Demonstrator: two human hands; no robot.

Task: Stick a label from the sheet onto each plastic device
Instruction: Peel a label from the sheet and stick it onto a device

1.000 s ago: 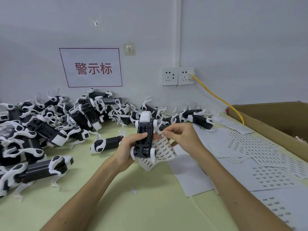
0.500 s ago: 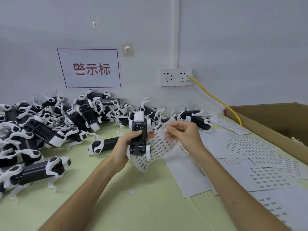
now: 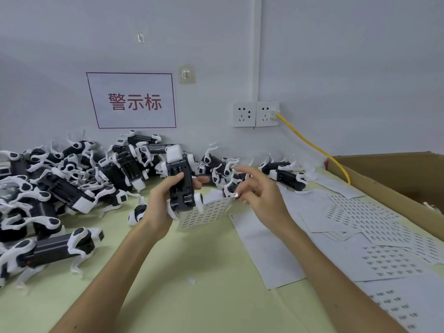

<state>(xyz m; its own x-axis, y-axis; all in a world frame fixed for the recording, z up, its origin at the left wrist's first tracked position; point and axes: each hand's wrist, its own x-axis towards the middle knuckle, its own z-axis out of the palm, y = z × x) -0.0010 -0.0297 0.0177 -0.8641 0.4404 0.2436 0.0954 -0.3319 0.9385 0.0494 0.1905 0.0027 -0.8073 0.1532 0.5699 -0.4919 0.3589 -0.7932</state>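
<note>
Here, a person's left hand (image 3: 159,203) grips a black and white plastic device shaped like a small robot dog (image 3: 180,186), thumb across its dark underside, fingers wrapped behind. The same hand pins a curled white sheet of printed labels (image 3: 206,211) beneath the device, fanning out toward four o'clock.

The right hand (image 3: 262,195) hovers at three o'clock from the device, near but not touching. Its thumb and a fingertip pinch a small white printed label (image 3: 234,195); the other fingers spread loosely.

The step in hand appears to be sticking on the label. To do it well, the left hand should probably hold the device steady with its flat face up. The right hand would lay one edge down first, then smooth across. The sticky side risks catching the sheet on the way.

A heap of matching devices (image 3: 60,188) lies at nine o'clock on the pale green table (image 3: 192,308).
</note>
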